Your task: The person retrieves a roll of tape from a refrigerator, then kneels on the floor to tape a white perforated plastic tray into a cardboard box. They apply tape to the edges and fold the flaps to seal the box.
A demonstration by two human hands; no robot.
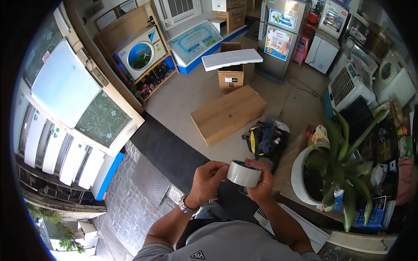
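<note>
I see a packing-tape roll (244,175) raised between both hands: the right hand's (264,177) grip clasps its side, the left hand's (208,180) pinches its edge. Probably light, firm, slick outside; best held through the core.

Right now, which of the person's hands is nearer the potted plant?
Right. The right hand is left of the potted plant; the left hand is farther left, at the far side of the tape roll.

silver fridge (273,64) at back; potted plant (338,170) right, blue basket (370,217) nearby
</note>
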